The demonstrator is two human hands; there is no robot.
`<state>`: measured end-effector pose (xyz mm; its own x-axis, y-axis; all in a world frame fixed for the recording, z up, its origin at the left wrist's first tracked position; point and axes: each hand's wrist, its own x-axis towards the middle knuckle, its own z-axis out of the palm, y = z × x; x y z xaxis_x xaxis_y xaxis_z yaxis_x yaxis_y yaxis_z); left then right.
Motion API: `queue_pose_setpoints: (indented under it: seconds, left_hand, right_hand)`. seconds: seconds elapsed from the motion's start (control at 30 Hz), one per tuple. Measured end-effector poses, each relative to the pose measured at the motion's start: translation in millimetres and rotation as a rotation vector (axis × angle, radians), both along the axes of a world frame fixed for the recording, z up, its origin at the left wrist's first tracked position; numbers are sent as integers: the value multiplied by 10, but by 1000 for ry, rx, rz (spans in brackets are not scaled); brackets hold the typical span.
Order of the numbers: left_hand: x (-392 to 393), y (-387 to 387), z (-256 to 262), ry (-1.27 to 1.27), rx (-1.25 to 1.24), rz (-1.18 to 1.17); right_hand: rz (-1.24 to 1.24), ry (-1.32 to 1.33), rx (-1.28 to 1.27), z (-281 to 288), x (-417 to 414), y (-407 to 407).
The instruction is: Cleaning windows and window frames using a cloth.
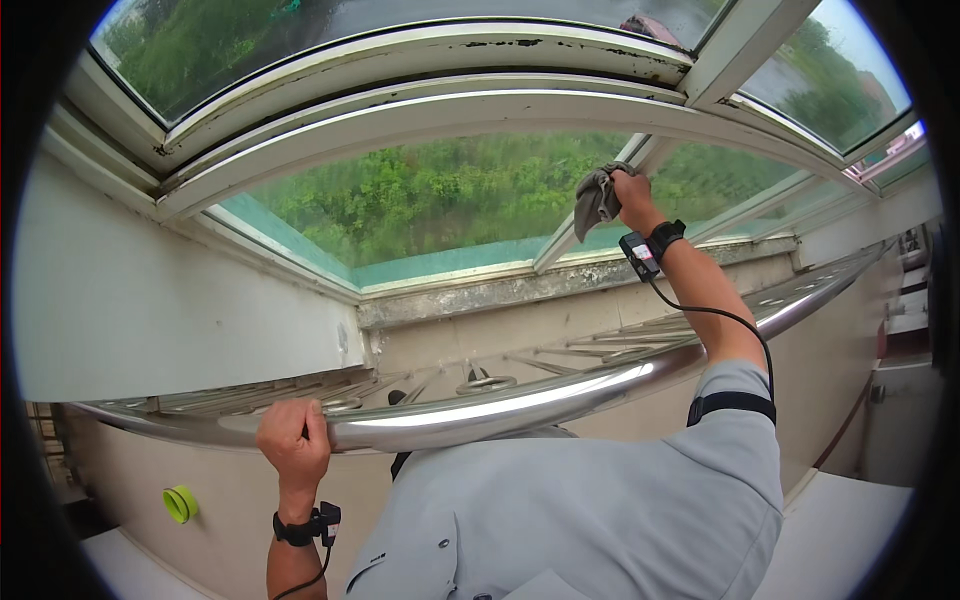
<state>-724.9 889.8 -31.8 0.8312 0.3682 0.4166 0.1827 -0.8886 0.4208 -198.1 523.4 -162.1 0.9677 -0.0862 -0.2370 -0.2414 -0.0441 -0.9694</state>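
Observation:
My right hand (634,196) grips a bunched grey cloth (597,196) at a window mullion, between the lower glass panes. Through the large lower pane (435,195) green foliage shows; the glass looks hazy. My left hand (295,435) is wrapped around the thick polished metal handrail (495,412), which curves across in front of my body. Each wrist wears a black strap with a small device and a cable.
Behind the handrail are thin metal bars and rings (486,385). A stained sill (465,291) runs under the lower window, with a white frame beam (420,112) above. A white wall (180,300) stands at left. A yellow-green ring-shaped object (180,504) is at lower left.

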Motion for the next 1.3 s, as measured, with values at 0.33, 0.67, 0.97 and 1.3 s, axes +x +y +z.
queue_pose_setpoints:
  seconds: [0.33, 0.67, 0.97, 1.3]
  left_hand:
    - [17, 4, 62, 53, -24, 17]
    - [40, -4, 57, -14, 7, -1]
    - [-1, 6, -3, -72, 36, 43]
    - [-20, 40, 36, -71, -32, -15]
  right_hand:
    - [-52, 159, 10, -412, -88, 374]
    - [171, -166, 135, 161, -695, 1319]
    - [566, -26, 359, 315, -1528, 2831]
    - [713, 93, 313, -24, -2179, 4619]
